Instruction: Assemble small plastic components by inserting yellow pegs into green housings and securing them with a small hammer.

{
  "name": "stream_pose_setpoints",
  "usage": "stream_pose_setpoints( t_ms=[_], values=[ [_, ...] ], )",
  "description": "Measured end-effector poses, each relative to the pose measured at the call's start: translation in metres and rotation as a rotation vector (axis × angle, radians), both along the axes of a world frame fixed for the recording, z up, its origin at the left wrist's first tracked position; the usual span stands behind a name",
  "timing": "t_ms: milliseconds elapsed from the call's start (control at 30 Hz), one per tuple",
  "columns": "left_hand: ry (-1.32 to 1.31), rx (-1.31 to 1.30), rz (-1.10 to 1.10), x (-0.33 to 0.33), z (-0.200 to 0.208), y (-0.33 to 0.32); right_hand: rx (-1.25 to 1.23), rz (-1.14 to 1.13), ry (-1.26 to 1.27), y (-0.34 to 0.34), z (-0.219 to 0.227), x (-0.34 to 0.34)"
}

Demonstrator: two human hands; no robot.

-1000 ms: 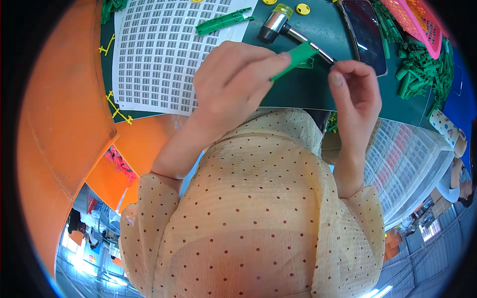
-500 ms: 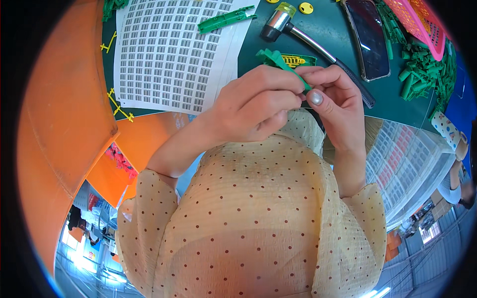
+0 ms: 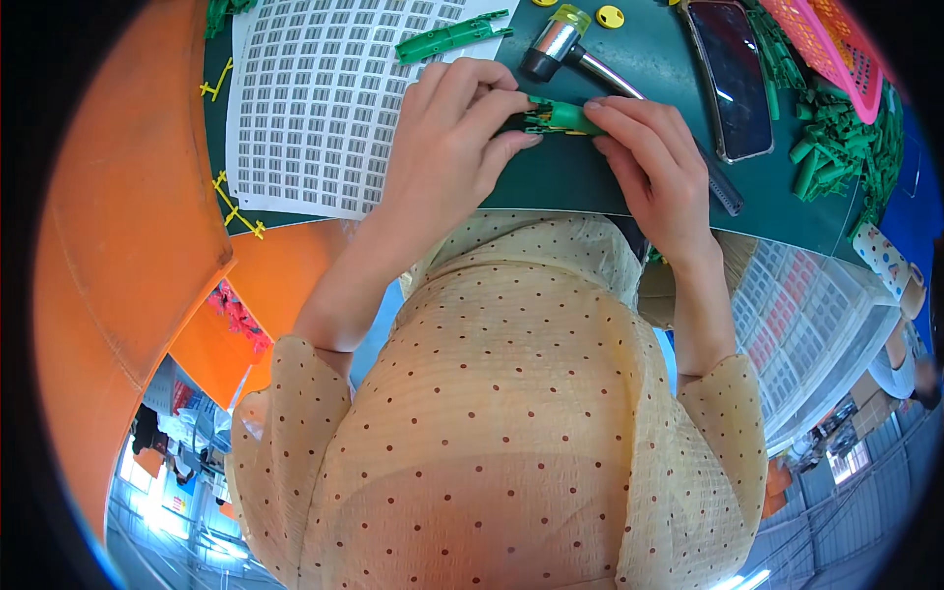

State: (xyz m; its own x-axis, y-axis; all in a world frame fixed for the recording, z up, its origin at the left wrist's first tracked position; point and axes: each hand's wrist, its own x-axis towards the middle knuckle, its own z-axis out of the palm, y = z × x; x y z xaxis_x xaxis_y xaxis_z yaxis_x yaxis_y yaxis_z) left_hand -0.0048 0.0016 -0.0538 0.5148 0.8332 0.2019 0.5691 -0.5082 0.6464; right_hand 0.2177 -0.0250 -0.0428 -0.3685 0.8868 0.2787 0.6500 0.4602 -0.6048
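Head view: both hands, left [image 3: 447,147] and right [image 3: 654,162], pinch a green plastic part [image 3: 560,116] between closed fingers.

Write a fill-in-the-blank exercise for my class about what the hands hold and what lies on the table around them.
1. Both hands, left hand and right hand, hold a small ____ plastic part.
2. The sheet of labels lies to the person's ____.
3. Beyond the hands lies a ____ with a metal head.
4. The dark phone lies beside a ____ basket.

Missing words: green; left; mallet; pink

White label sheet [image 3: 324,98] flat, far left; dark phone screen [image 3: 730,74] right.
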Motion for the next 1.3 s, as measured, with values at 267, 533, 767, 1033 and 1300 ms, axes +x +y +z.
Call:
stream_pose_setpoints(
  t_ms=[267,533,767,1033,1300],
  values=[
    [-1.059,-0.823,0.142,0.005,0.012,-0.008,-0.339,-0.171,0.56,-0.01,0.011,-0.023],
    [-1.153,-0.743,0.186,0.009,0.024,-0.005,-0.429,-0.213,0.745,-0.009,0.03,-0.026],
    [-1.197,-0.752,0.2,0.011,0.03,-0.005,-0.364,-0.235,0.626,-0.008,0.035,-0.027],
    [-1.196,-0.735,0.185,0.013,0.031,-0.004,-0.335,-0.234,0.637,-0.006,0.037,-0.026],
    [-1.157,-0.75,0.215,0.013,0.032,-0.003,-0.295,-0.202,0.544,-0.005,0.038,-0.028]
  ],
)
